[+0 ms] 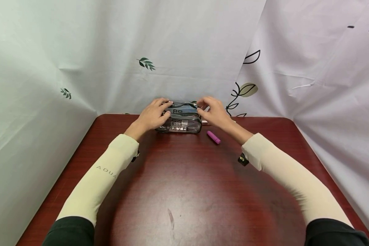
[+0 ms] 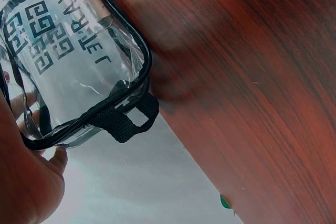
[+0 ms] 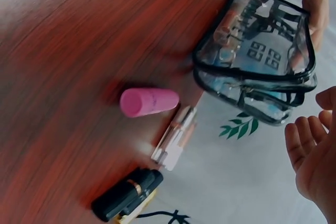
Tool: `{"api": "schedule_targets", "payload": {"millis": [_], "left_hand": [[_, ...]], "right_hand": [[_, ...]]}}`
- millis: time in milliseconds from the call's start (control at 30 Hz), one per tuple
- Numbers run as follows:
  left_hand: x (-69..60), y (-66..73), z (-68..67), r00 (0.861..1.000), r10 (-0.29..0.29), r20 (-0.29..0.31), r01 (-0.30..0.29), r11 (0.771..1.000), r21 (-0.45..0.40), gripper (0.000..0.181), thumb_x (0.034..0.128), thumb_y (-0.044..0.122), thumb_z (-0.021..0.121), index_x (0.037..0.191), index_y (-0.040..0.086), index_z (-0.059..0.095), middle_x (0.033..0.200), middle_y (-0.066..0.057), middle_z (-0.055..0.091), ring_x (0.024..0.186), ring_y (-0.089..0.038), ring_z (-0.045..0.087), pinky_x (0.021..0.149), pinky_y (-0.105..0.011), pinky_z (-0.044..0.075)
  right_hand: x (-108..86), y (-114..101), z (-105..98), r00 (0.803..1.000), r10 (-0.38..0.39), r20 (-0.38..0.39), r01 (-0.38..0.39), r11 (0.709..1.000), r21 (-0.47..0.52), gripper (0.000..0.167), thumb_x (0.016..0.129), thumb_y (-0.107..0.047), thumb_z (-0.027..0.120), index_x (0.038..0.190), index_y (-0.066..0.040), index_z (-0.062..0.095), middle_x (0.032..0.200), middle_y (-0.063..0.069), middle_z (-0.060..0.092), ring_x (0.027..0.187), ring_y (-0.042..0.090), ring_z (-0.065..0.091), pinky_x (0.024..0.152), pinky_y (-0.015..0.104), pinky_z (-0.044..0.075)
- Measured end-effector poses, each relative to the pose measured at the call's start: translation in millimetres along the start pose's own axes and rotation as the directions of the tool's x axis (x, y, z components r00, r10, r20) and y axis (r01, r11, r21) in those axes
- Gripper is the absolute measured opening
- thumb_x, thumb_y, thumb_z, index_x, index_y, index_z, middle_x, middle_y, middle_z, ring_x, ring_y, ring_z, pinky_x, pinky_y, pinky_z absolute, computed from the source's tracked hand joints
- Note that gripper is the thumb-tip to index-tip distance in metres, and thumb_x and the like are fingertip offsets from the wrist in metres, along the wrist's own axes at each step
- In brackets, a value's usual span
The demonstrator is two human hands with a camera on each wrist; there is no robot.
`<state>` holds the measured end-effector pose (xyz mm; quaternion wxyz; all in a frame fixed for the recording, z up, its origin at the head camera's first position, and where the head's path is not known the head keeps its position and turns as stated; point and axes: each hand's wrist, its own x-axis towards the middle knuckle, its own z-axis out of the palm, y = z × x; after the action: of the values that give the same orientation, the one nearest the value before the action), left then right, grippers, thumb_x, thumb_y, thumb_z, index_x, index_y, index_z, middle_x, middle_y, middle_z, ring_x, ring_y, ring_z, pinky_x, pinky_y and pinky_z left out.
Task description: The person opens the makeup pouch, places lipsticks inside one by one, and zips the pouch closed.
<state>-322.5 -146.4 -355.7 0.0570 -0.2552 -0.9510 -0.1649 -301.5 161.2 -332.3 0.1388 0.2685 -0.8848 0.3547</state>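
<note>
A clear zip pouch [image 1: 184, 129] with black piping and black lettering stands at the table's far edge. Through its plastic a pinkish tube [image 3: 226, 31] shows, along with something pale blue. My left hand [image 1: 153, 114] grips the pouch's upper left side; in the left wrist view some of its fingers appear behind the plastic. By the upper right corner is my right hand [image 1: 213, 111], its fingers loosely bent and holding nothing. The right wrist view has a gap between those fingers and the pouch. A magenta tube [image 1: 213, 137] lies just right of the pouch.
Beside the magenta tube lie a slim clear-and-pink cosmetic tube [image 3: 174, 137] and a black lipstick-like case [image 3: 127, 195] with a gold band. White patterned cloth [image 1: 184, 51] hangs behind the dark red wooden table [image 1: 184, 191].
</note>
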Motion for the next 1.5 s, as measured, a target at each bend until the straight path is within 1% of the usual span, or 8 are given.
{"api": "schedule_targets", "payload": {"millis": [267,467,600,767,1033,1267,1333,1500], "left_hand": [[-0.4,1.7,-0.9,1.0,0.0,0.004,0.0,1.0,-0.003,0.063,0.1158,0.035,0.04,0.175,0.014,0.044,0.181,-0.015,0.038,0.173,-0.038,0.027,0.139,-0.063,0.029],[0.0,3.1,-0.5,1.0,-0.003,0.007,0.003,1.0,0.0,0.063,0.1164,0.036,0.04,0.176,0.015,0.044,0.181,-0.015,0.038,0.172,-0.038,0.028,0.138,-0.062,0.03],[0.4,1.9,0.3,1.0,-0.008,0.008,0.008,1.0,-0.001,0.063,0.1161,0.035,0.04,0.175,0.015,0.044,0.181,-0.015,0.038,0.172,-0.038,0.028,0.138,-0.062,0.031],[-0.6,0.4,0.7,1.0,-0.009,0.009,0.009,1.0,-0.002,0.063,0.1162,0.036,0.04,0.175,0.015,0.044,0.181,-0.014,0.038,0.172,-0.037,0.028,0.138,-0.062,0.031],[-0.7,0.6,0.1,1.0,-0.012,0.008,0.012,1.0,0.002,0.062,0.1166,0.034,0.042,0.175,0.015,0.044,0.181,-0.014,0.038,0.172,-0.038,0.027,0.138,-0.063,0.03],[1.3,2.3,-0.5,1.0,-0.013,0.015,0.012,1.0,0.015,0.062,0.1168,0.032,0.042,0.176,0.014,0.043,0.181,-0.015,0.037,0.173,-0.039,0.027,0.138,-0.063,0.029],[1.7,2.0,-0.1,1.0,-0.013,0.015,0.012,1.0,0.014,0.062,0.1166,0.032,0.042,0.176,0.014,0.043,0.181,-0.015,0.037,0.173,-0.039,0.027,0.138,-0.064,0.03],[3.6,0.2,0.9,1.0,0.001,0.001,-0.001,1.0,0.018,0.064,0.1139,0.033,0.042,0.175,0.013,0.045,0.179,-0.015,0.04,0.171,-0.039,0.03,0.138,-0.061,0.03]], "right_hand": [[-10.2,16,-8,0.999,0.021,-0.029,-0.021,0.999,-0.027,0.031,0.106,-0.015,0.069,0.131,0.002,0.077,0.128,0.021,0.078,0.109,0.036,0.076,0.091,0.051,0.064],[-18.0,29,-13,0.998,0.056,-0.037,-0.058,0.996,-0.061,0.031,0.106,-0.018,0.07,0.131,0.001,0.077,0.13,0.02,0.078,0.111,0.037,0.078,0.097,0.056,0.061],[-22.5,33,-14,0.997,0.072,-0.015,-0.073,0.994,-0.077,0.029,0.105,-0.017,0.072,0.128,0.0,0.078,0.131,0.02,0.077,0.112,0.039,0.078,0.1,0.058,0.059],[-27.5,35,-14,0.992,0.122,0.027,-0.118,0.986,-0.118,0.031,0.104,-0.02,0.073,0.127,0.0,0.078,0.135,0.022,0.073,0.116,0.041,0.076,0.1,0.058,0.059],[-34.9,40,-10,0.982,0.168,0.091,-0.149,0.971,-0.188,0.029,0.103,-0.021,0.073,0.124,-0.001,0.079,0.126,0.023,0.069,0.111,0.042,0.07,0.097,0.055,0.056],[-43.2,42,-8,0.963,0.231,0.139,-0.193,0.951,-0.243,0.031,0.101,-0.023,0.072,0.122,-0.002,0.079,0.131,0.022,0.071,0.116,0.04,0.067,0.102,0.056,0.056],[-45.1,42,-8,0.954,0.26,0.153,-0.213,0.94,-0.268,0.031,0.1,-0.025,0.072,0.12,-0.003,0.079,0.131,0.021,0.071,0.118,0.039,0.067,0.102,0.056,0.058],[-49.6,41,-8,0.924,0.319,0.21,-0.238,0.911,-0.337,0.028,0.098,-0.025,0.073,0.118,-0.006,0.079,0.123,0.018,0.073,0.112,0.035,0.068,0.095,0.058,0.06]]}}
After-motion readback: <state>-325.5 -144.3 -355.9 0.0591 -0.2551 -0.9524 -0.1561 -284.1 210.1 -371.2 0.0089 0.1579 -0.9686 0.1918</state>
